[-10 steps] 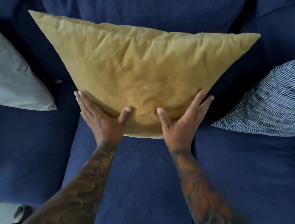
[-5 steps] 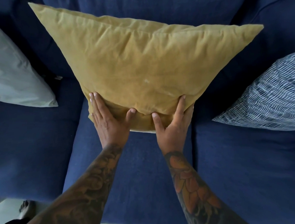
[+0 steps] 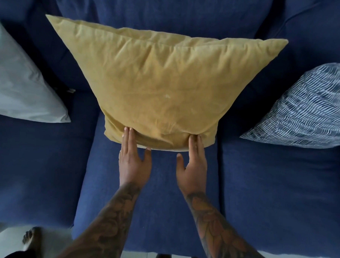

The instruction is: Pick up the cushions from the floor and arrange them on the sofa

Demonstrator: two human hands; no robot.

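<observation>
A mustard-yellow cushion (image 3: 163, 85) stands upright on the middle seat of the blue sofa (image 3: 152, 196), leaning on the backrest. My left hand (image 3: 133, 158) lies flat with its fingertips pressed against the cushion's lower left edge. My right hand (image 3: 193, 161) does the same at the lower right edge. Both hands have straight fingers and grip nothing. A pale grey cushion (image 3: 21, 87) leans at the left seat, and a blue-and-white striped cushion (image 3: 306, 111) leans at the right seat.
The light floor (image 3: 8, 238) shows below the sofa's front edge, with my bare foot (image 3: 31, 238) on it at lower left. Bare seat surface lies in front of each cushion.
My hands have slid down from the cushion's face to its bottom edge, fingers straightened. The view has pulled back, so the floor and foot show more.
</observation>
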